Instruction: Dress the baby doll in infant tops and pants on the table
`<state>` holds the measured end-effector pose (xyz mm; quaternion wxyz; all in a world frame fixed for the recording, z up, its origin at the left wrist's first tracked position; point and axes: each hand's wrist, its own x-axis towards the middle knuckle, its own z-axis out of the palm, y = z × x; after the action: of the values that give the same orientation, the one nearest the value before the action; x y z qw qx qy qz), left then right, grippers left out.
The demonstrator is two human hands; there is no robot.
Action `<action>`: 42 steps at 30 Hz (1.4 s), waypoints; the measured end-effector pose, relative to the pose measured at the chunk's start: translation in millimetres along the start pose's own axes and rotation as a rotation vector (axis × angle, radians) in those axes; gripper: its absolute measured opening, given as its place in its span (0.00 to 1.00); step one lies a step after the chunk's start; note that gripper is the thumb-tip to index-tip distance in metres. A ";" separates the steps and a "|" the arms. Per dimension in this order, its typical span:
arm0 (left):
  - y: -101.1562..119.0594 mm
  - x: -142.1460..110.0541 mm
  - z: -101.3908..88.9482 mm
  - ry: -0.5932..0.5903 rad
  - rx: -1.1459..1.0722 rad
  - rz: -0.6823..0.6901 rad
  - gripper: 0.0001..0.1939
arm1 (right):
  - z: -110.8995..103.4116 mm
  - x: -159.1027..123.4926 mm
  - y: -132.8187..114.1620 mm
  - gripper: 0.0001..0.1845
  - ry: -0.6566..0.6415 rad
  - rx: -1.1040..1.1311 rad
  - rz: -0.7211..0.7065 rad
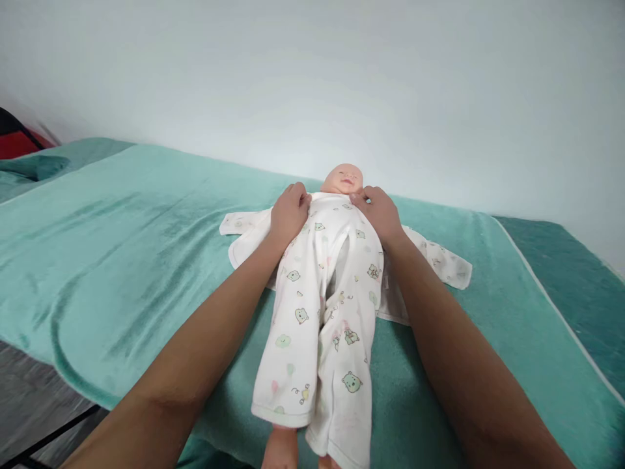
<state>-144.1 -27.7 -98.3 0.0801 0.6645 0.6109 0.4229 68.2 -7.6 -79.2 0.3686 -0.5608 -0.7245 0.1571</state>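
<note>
A baby doll [346,177] lies on its back, head toward the wall and feet toward me. White baby trousers [300,316] with small bear prints cover it from the chest down to the ankles. The bare feet [280,449] show below the cuffs. My left hand [291,212] is closed at the upper left edge of the trousers. On the other side, my right hand [377,210] pinches the upper right edge, close to the doll's chin. A matching white baby shirt [452,266] lies spread beneath the doll, sleeves out to both sides. My fingertips are partly hidden.
A green blanket [122,260] with folds on the left covers the table. The white wall [312,85] rises right behind the doll. A red and black object [17,140] is at the far left, and grey floor [34,397] shows at the lower left.
</note>
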 end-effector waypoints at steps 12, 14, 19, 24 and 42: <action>-0.8 -5.7 -3.3 -0.098 0.363 -0.201 0.07 | -5.1 -39.1 5.2 0.10 0.071 0.209 -0.092; -2.2 -8.0 -3.7 -0.085 0.377 -0.214 0.07 | -6.8 -48.0 8.0 0.14 0.073 0.188 -0.123; -7.8 -16.8 -7.8 -0.123 0.370 -0.128 0.11 | -8.1 -77.0 10.5 0.18 0.115 0.157 -0.177; -14.4 -25.6 -15.5 -0.112 0.266 0.015 0.21 | -7.5 -106.1 0.1 0.13 0.272 0.188 0.013; -34.2 -49.1 -27.5 -0.205 0.105 0.297 0.24 | -25.3 -101.3 -2.6 0.17 -0.321 0.605 0.312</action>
<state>-182.6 -74.0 -125.1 0.0438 0.7903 0.5160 0.3274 94.4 -107.1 -96.6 0.3711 -0.4982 -0.5998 0.5044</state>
